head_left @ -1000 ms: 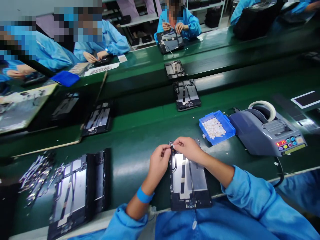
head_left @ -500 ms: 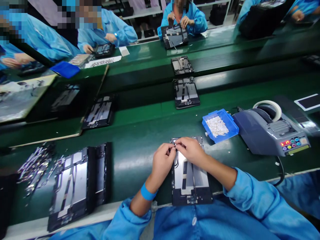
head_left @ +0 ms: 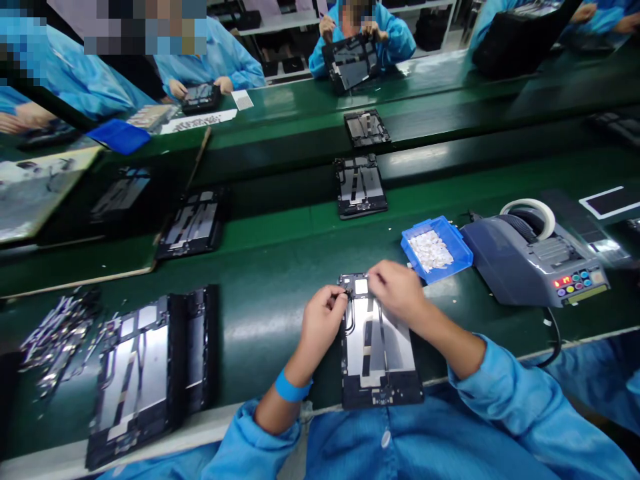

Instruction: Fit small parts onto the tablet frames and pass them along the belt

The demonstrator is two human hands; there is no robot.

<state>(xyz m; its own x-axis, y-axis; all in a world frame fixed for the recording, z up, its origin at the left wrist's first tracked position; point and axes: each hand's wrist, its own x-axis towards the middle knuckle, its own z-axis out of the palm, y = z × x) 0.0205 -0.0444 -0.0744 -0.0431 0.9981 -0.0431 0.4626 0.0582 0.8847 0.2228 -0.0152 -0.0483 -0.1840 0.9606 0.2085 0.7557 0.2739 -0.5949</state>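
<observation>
The left hand [head_left: 324,320] pinches narrowly at the top left corner of the open tablet [head_left: 379,347], fingertips on its edge; whether anything tiny sits between them cannot be told. The right hand [head_left: 397,288] has drawn back from that pinch since half a second ago, when both hands met over the corner, and now rests with curled fingers on the upper right edge, uncovering a small white pad [head_left: 361,287] at the top of the tablet. By that, the piece looks placed and the two-handed fitting seems over. The tablet lies flat on the green belt [head_left: 270,267] right before the person, its near end at the bench edge. Just beyond the right hand is a blue tray [head_left: 461,248] of white bits, then a tape dispenser [head_left: 530,263]. Well to the left lies a second open tablet [head_left: 145,373].
</observation>
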